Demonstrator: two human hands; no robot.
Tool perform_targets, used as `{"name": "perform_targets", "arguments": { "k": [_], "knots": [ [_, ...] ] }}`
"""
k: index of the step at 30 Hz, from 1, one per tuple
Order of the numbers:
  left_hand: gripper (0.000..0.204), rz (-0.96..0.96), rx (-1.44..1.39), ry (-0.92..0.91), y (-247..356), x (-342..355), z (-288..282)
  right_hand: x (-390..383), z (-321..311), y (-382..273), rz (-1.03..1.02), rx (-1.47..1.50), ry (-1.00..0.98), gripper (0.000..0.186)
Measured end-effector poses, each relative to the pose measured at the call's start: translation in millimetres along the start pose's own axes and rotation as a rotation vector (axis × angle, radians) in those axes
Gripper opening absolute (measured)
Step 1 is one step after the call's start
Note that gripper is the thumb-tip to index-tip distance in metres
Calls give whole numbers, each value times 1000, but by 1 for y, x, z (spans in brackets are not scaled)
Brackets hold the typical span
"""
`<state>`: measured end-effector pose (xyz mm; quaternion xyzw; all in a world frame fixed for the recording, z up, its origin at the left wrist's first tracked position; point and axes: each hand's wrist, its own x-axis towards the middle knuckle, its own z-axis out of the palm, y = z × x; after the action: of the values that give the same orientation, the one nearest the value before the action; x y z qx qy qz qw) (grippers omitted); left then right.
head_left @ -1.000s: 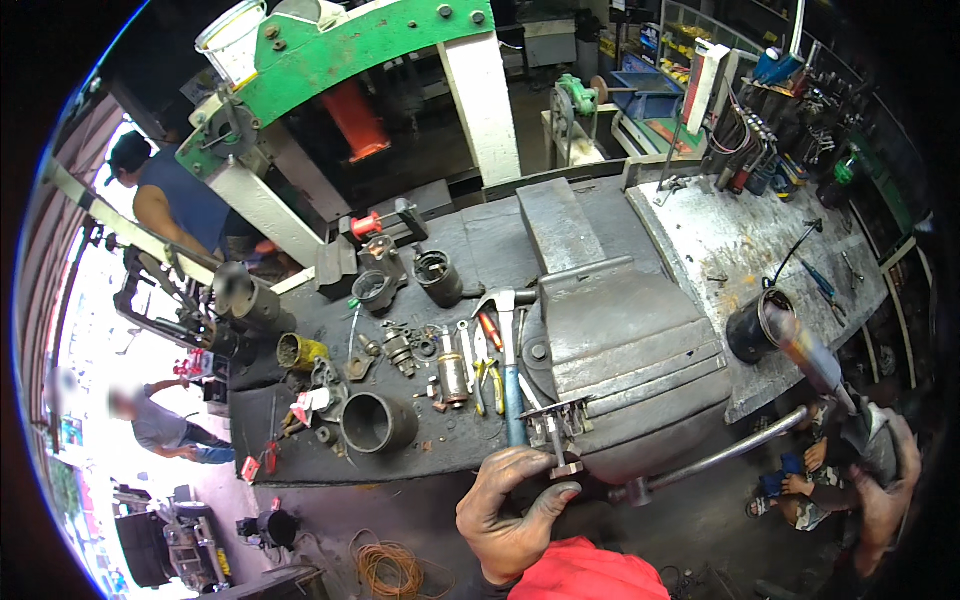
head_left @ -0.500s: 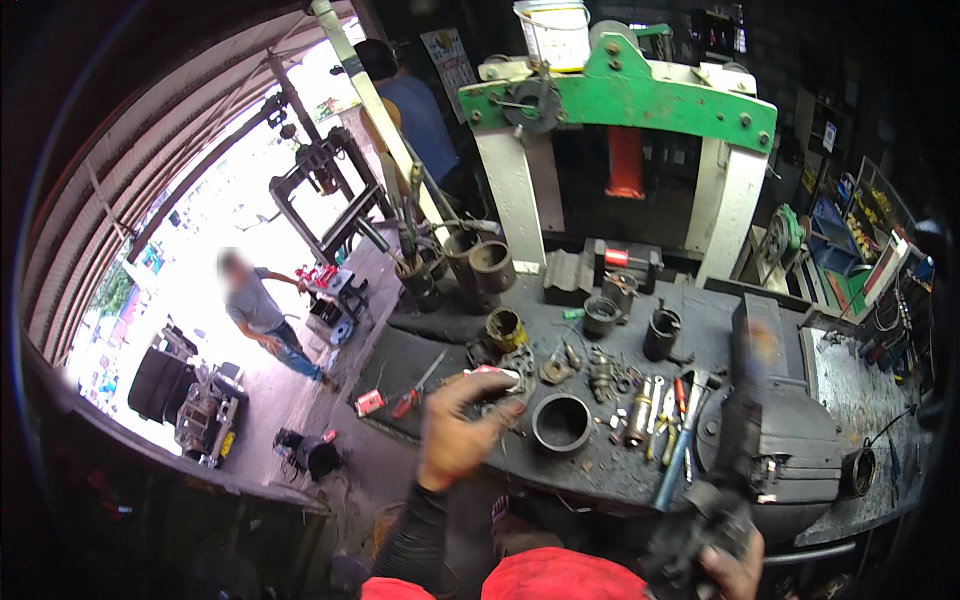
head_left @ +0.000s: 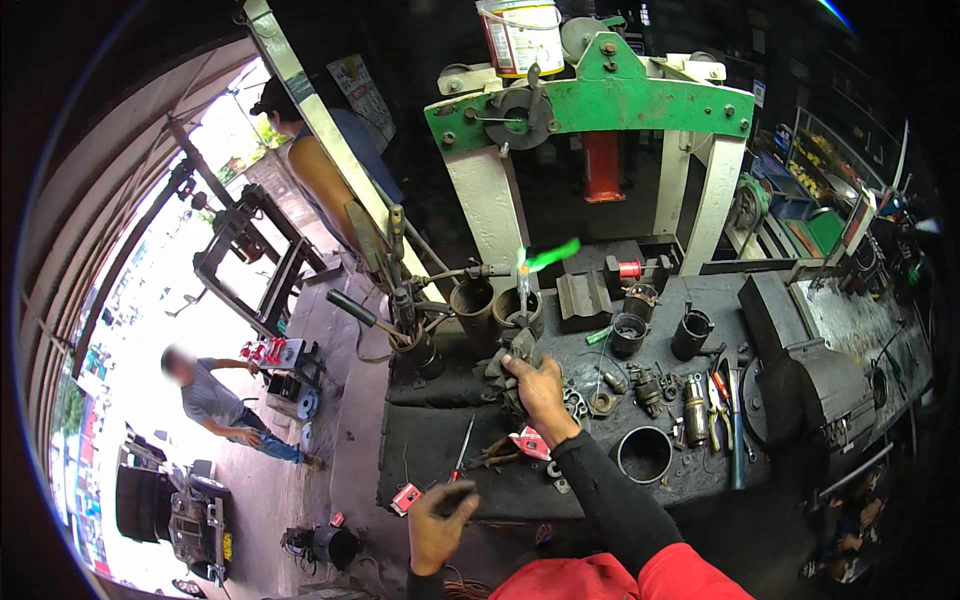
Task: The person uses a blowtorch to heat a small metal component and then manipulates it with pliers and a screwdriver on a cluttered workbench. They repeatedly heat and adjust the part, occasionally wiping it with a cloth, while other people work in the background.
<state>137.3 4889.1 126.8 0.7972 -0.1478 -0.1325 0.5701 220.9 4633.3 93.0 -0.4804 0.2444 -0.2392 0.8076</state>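
Observation:
My right hand reaches across the bench and is closed on a dark grey, lumpy bundle that looks like a rag. Just beyond it stands a metal cup-like cylinder. A blurred bright green strip shows above the bundle; whether it is held there I cannot tell. My left hand hovers at the bench's front edge, fingers loosely curled, thumb apart, nothing visible in it. Nearest to it are a small red-and-white box and a screwdriver. Pliers lie beside another red-and-white box.
A dark metal ring and several hand tools lie to the right, near a large vise. A green-and-white press frame rises behind. One person stands outside at left; another is behind a pole.
My right hand has swung from the lower right to the bench's middle with a dark thing in it. My left hand has dropped back toward the front edge. The view has shifted.

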Motion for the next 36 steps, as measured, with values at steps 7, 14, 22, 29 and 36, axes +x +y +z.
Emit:
{"name": "perform_targets", "arguments": {
  "k": [7,14,22,29,36],
  "knots": [
    [25,-153,-63,57,-57,-31,-40,6,34,18,52,145,51,27],
    [25,-101,-85,77,-48,-19,-45,-33,21,37,202,189,-9,34],
    [29,-29,-210,41,-20,-1,-11,0,33,50,95,277,15,17],
    [30,8,-171,-22,-20,1,6,16,24,51,-55,156,10,18],
    [31,-83,-180,1,-41,-10,1,-6,24,53,46,135,-12,40]
  ]
}}
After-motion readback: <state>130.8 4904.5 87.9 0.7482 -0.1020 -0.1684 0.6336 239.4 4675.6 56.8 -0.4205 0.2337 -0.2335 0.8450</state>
